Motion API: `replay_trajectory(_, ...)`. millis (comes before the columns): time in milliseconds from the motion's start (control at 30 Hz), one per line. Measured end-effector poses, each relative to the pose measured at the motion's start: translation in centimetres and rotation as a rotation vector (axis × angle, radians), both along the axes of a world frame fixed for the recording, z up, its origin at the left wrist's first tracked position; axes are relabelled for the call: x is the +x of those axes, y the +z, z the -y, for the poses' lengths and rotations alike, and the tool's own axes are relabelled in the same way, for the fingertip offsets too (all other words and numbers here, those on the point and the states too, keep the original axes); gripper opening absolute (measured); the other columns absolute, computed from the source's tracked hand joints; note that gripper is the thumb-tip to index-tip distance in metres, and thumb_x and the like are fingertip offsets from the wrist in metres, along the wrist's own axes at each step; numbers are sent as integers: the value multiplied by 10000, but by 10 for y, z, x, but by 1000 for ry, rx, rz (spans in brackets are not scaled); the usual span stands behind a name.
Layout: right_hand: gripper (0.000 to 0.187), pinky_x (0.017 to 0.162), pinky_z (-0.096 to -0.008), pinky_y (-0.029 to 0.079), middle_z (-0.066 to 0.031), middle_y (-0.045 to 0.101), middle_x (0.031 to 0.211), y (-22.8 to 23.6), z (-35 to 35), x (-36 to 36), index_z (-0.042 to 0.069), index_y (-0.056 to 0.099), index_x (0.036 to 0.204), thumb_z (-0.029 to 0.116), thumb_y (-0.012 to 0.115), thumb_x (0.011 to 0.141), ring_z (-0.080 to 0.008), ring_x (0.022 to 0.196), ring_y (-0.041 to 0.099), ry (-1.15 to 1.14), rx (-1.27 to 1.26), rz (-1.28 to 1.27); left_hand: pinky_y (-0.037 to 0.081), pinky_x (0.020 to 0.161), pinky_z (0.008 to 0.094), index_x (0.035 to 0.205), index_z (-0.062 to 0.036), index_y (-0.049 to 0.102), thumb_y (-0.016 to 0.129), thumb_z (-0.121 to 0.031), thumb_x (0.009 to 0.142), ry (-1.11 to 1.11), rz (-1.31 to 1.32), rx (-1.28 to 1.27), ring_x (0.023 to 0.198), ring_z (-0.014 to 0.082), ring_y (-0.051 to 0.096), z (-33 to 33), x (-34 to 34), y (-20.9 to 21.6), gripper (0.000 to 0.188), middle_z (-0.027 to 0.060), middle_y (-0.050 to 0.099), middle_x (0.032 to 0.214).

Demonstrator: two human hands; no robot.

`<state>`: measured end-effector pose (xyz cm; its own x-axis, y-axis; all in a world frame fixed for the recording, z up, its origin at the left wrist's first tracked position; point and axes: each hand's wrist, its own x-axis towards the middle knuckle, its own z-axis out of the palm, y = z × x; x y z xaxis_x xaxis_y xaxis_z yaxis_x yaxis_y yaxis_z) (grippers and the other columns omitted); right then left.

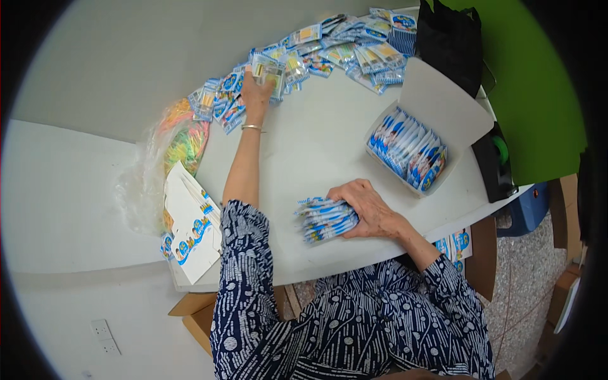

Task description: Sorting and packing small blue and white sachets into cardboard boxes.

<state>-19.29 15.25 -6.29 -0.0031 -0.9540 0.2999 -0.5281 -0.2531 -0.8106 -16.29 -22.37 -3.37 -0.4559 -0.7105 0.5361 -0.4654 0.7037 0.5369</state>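
Observation:
My left hand (256, 96) is stretched out to the pile of small packets along the back of the table. Its fingers are closed on a clear and blue packet (271, 68) at the pile's edge. Nearer to me, my right hand (368, 210) grips a stack of blue and white packets (324, 220) on its right side, just above or on the tabletop. The stack's left end looks slightly blurred. Right of centre stands an open white box (437, 101), with a row of similar packets (405, 149) standing inside it.
Loose packets (380, 57) are heaped along the back wall. At the left, a plastic bag (190, 142) of colourful thin strips lies beside flat printed white cartons (190, 215). A black bag (449, 44) sits at the far right, by a green panel. Cardboard boxes (197, 320) stand below the table edge.

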Motion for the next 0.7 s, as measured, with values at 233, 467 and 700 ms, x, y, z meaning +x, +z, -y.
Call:
replay_trajectory(233, 704, 1035, -447, 333, -182, 404, 1403, -10, -2, -7, 126, 466, 1166, 295, 826, 584, -379, 1271, 416, -78, -79, -49, 479, 744, 319, 1101, -20, 564, 744, -145, 784, -577, 227, 531, 801, 182, 574, -122, 93, 39, 385, 108, 607, 902)
replay_trajectory(467, 968, 1138, -463, 287, -269, 203, 1510, -7, 0, 4, 93, 305, 1307, 288, 873, 547, -471, 1369, 282, -185, -72, 49, 463, 891, 372, 1337, -31, 476, 738, -316, 824, -580, 508, 438, 1036, 295, 590, -205, 136, 33, 643, 171, 624, 1138)
replay_trajectory(700, 1306, 1160, -452, 303, -221, 264, 1503, -4, -2, 1, 46, 125, 1460, 365, 924, 477, -382, 1388, 316, -138, 143, 94, 353, 1034, 487, 1473, -9, 279, 682, -650, 730, -706, 720, 96, 1196, 397, 493, -232, 142, 46, 1060, 255, 489, 1325)
